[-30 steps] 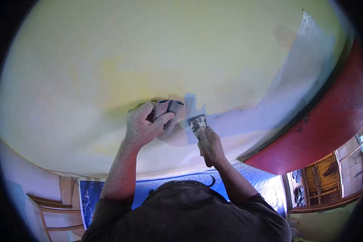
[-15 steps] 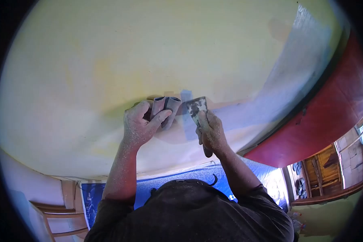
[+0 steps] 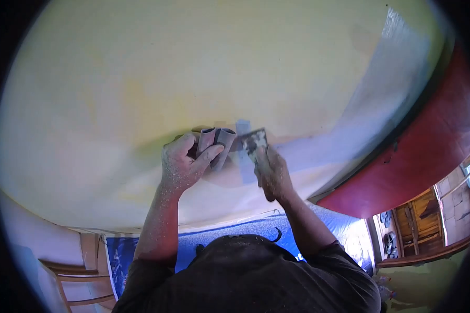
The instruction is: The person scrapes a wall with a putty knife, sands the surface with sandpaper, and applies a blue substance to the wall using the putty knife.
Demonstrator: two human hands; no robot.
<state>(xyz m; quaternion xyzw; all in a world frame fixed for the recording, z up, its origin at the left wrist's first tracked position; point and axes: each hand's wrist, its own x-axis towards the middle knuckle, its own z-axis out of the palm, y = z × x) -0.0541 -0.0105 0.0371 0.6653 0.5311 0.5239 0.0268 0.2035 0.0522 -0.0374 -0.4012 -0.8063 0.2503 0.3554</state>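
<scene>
My left hand (image 3: 178, 163), dusted with pale powder, is closed on grey sandpaper (image 3: 224, 142) curled into two tube-like folds, the thumb pressed across its front. To the right, my right hand (image 3: 273, 176) wraps the handle of a putty knife (image 3: 255, 139). The knife's blade points up and is smeared with white and dark patches; it looks slightly blurred. A small gap separates the blade from the sandpaper. Both hands are in front of a pale yellow wall (image 3: 235, 62), where a bluish-white patch (image 3: 243, 125) shows behind the blade.
A red panel (image 3: 402, 161) with a dark edge borders the wall at right. Below lies a blue sheet (image 3: 193, 248) sprinkled with white dust. Wooden frame pieces (image 3: 83, 279) stand at lower left, and shoes (image 3: 390, 245) sit near a doorway at right.
The putty knife has tipped slightly in my right hand, and its handle end no longer shows below the fist. My left hand keeps its hold on the sandpaper, almost still.
</scene>
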